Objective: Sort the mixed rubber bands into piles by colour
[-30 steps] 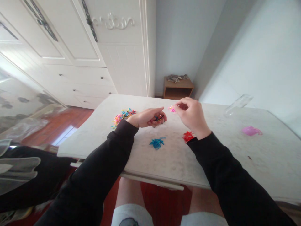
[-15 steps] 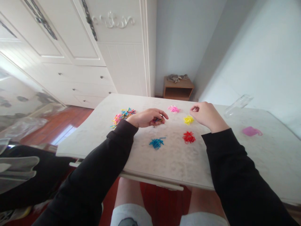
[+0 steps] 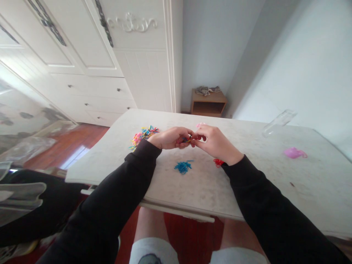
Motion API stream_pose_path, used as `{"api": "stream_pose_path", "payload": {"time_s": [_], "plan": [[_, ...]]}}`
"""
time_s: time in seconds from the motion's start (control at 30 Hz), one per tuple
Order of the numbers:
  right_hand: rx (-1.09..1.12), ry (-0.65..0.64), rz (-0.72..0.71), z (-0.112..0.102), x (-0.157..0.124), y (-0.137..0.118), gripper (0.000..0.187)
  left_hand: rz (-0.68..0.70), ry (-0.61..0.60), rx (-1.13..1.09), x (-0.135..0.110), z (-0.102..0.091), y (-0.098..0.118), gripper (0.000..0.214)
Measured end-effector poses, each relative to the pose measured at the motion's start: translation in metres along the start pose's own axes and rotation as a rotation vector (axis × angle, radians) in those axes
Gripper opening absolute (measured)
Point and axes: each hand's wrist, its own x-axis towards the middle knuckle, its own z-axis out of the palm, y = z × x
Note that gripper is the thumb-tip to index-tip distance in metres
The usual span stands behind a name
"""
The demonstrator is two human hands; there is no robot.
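Observation:
My left hand (image 3: 172,137) rests on the white table (image 3: 261,176), fingers curled round a small bunch of coloured rubber bands (image 3: 186,139). My right hand (image 3: 213,143) meets it from the right, fingertips pinched at that same bunch. A mixed pile of coloured bands (image 3: 143,135) lies just left of my left hand. A blue pile (image 3: 183,167) sits nearer me. A red pile (image 3: 218,161) shows partly under my right wrist. A bit of the pink pile (image 3: 200,124) peeks above my right hand. The yellow pile is hidden.
A clear bottle (image 3: 277,121) lies on its side at the table's far right, with a pink plastic lid (image 3: 294,152) nearer me. White wardrobes (image 3: 90,55) stand at the left and a small wooden stand (image 3: 207,102) beyond the table. A clear bag (image 3: 19,198) sits at lower left.
My right hand went from the pink pile to beside the yellow pile, then came back left to my left hand's bunch. My left hand stayed put.

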Motion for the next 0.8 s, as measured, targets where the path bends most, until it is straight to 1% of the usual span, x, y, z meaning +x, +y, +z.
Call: {"api": "stream_pose_path", "payload": {"time_s": [0.13, 0.27, 0.43, 0.63, 0.7, 0.8], "plan": [[0.007, -0.045, 0.032, 0.0010, -0.0002, -0.0037, 0.010, 0.006, -0.085, 0.044, 0.0007, 0.0007, -0.0013, 0.023], [0.019, -0.037, 0.038, 0.0002, -0.0003, -0.0068, 0.017, 0.000, -0.122, 0.070, 0.0010, 0.0007, -0.0015, 0.022], [0.002, -0.002, 0.058, 0.0010, -0.0008, -0.0043, 0.013, -0.011, -0.115, 0.040, 0.0006, -0.0006, -0.0012, 0.018], [0.018, -0.091, 0.127, 0.0014, -0.0008, -0.0063, 0.010, -0.061, -0.086, 0.030, 0.0006, 0.0011, -0.0013, 0.021], [0.032, -0.113, 0.133, 0.0012, -0.0008, -0.0075, 0.011, -0.062, -0.100, 0.043, 0.0009, 0.0021, -0.0018, 0.021], [0.038, -0.114, 0.131, 0.0011, -0.0011, -0.0080, 0.014, -0.056, -0.133, 0.066, 0.0009, 0.0031, -0.0018, 0.016]]}}
